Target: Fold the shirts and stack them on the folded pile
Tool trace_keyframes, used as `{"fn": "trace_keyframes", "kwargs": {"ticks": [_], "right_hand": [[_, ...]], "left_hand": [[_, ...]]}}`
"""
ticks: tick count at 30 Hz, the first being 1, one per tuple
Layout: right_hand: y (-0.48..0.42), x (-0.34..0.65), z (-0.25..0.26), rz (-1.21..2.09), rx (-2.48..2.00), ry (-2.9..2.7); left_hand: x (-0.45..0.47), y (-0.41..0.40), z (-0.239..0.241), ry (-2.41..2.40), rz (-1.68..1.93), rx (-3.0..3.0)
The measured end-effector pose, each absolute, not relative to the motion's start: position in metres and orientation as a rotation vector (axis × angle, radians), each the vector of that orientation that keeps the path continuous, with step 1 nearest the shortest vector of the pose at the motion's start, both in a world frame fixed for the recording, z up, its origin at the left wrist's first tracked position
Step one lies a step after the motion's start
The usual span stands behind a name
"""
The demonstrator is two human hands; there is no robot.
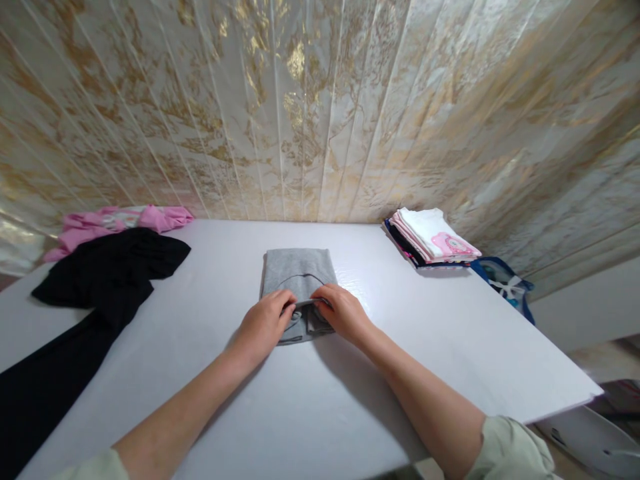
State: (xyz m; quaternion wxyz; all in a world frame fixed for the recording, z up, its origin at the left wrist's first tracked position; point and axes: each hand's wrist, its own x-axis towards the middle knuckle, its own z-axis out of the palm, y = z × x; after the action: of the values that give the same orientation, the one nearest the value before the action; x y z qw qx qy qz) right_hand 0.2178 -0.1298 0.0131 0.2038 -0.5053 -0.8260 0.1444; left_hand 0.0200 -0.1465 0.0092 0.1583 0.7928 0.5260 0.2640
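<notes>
A grey garment, partly folded into a narrow rectangle, lies in the middle of the white table. Which kind of garment it is, I cannot tell for sure. My left hand pinches its raised near edge from the left. On the right, my right hand grips the same edge, fingers curled over the cloth. Between the hands the edge is lifted a little, and folded layers show beneath it. Some fingertips are hidden in the fabric.
Folded clothes are stacked at the back right, a white one on top. Beside them is a blue-trimmed bag. A black garment and pink clothing lie loose at left. A gold-patterned curtain hangs behind the table.
</notes>
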Motion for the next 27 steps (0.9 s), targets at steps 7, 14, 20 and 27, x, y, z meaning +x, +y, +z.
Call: {"fn": "trace_keyframes", "kwargs": {"ticks": [7, 14, 20, 27], "right_hand": [[-0.129, 0.223, 0.015, 0.569, -1.332, -2.115], [-0.139, 0.231, 0.025, 0.378, -1.375, -2.296], [-0.144, 0.225, 0.013, 0.227, -1.408, -2.357], [-0.143, 0.220, 0.006, 0.267, -1.295, -2.262]], "left_hand": [[0.020, -0.160, 0.017, 1.456, 0.859, 2.489], [0.021, -0.168, 0.011, 1.658, 0.787, 2.624], [0.026, -0.168, 0.009, 1.661, 0.758, 2.649], [0.029, -0.170, 0.007, 1.552, 0.881, 2.647]]}}
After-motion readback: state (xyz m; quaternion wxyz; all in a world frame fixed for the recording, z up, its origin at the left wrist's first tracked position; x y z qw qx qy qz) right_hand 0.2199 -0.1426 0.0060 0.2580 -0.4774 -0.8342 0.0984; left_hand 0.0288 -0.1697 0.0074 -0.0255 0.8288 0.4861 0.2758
